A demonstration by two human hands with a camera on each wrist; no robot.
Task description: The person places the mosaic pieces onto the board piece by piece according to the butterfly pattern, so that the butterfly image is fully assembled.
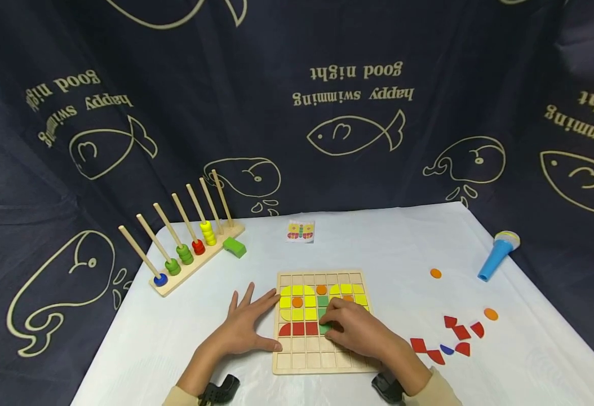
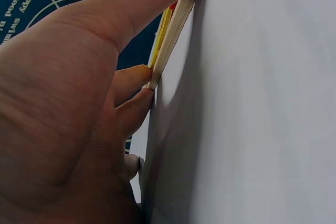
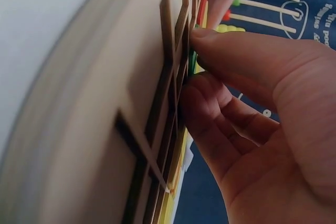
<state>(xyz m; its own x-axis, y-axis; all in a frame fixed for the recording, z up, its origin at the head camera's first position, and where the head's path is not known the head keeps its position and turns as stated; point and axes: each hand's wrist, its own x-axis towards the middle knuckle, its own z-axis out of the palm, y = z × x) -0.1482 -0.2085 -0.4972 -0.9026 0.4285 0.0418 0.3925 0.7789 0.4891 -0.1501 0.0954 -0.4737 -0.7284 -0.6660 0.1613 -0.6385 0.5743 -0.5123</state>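
A wooden grid board (image 1: 307,361) lies in front of me, part filled with yellow, red, orange and green tiles. My left hand (image 1: 243,327) is spread along its left edge, thumb and fingertips touching the frame; in the left wrist view the thumb lies on the board's wooden rim (image 2: 181,17). Over the middle column, my right hand (image 1: 353,330) pinches a green square tile (image 1: 324,329) between thumb and fingers, below other green squares (image 1: 323,301). The right wrist view shows this green tile (image 3: 192,62) at the thumb tip, mostly hidden by the fingers. The right hand covers some right-side cells.
Right of the board lie red tiles (image 1: 461,332), a blue half-round tile (image 1: 446,349) and orange discs (image 1: 435,273). A toy microphone (image 1: 497,256) lies far right. At the back are a butterfly pattern card (image 1: 300,232), a green block (image 1: 234,247) and a peg abacus (image 1: 190,265).
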